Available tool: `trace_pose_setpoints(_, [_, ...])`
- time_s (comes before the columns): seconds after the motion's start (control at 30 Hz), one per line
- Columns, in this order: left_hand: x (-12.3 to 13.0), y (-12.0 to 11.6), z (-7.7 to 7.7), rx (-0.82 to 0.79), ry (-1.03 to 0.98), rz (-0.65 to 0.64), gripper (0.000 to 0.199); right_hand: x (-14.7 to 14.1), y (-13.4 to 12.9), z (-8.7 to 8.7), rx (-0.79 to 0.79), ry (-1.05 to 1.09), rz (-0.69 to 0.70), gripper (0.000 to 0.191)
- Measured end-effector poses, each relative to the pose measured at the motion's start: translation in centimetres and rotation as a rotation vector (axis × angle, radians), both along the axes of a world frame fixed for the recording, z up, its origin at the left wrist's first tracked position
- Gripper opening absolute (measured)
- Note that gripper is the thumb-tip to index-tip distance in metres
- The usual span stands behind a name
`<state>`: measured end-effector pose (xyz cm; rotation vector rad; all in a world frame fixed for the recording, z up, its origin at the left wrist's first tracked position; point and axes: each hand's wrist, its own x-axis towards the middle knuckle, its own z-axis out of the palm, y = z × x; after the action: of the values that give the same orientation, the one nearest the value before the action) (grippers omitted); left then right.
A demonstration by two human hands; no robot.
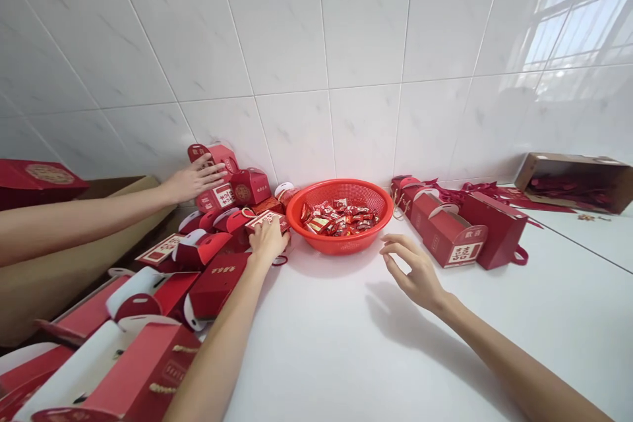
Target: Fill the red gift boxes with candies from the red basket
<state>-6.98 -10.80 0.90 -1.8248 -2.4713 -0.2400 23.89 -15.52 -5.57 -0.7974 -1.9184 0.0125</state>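
My left hand (268, 241) has its fingers curled over a red gift box (267, 216) with a cream-edged face, left of the basket. Part of that box lies hidden under the fingers. Above the white table, my right hand (413, 270) hovers with nothing in it, its fingers bent and the thumb apart. Between the hands stands a red plastic basket (341, 247) of red-wrapped candies (339, 219). Many red gift boxes (217, 280), some with flaps up, crowd around my left forearm.
Another person's hand (195, 179) reaches from the left onto stacked red boxes (225, 196) by the wall. A cardboard carton (30, 277) stands far left. On the right are more red boxes (440, 227), dark red ribbons (482, 190) and an open brown box (576, 165).
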Motion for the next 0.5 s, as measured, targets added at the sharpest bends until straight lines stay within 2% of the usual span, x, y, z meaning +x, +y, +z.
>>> trace_pose_setpoints(0.1, [-0.3, 0.2, 0.1, 0.009, -0.040, 0.027, 0.041, 0.3, 0.0, -0.1, 0.000, 0.010, -0.009, 0.015])
trace_pose_setpoints(0.27, [-2.5, -0.4, 0.9, 0.062, -0.086, 0.052, 0.036, 0.5, 0.2, -0.4, -0.036, 0.005, -0.012, 0.015])
trace_pose_setpoints(0.4, [-3.4, -1.3, 2.5, 0.156, -0.128, -0.019, 0.037, 0.5, 0.1, -0.5, -0.062, -0.003, -0.009, 0.015])
trace_pose_setpoints(0.5, [-3.5, -2.4, 4.2, 0.258, -0.206, -0.015, 0.033, 0.4, 0.1, -0.5, -0.079, 0.002, -0.002, 0.016])
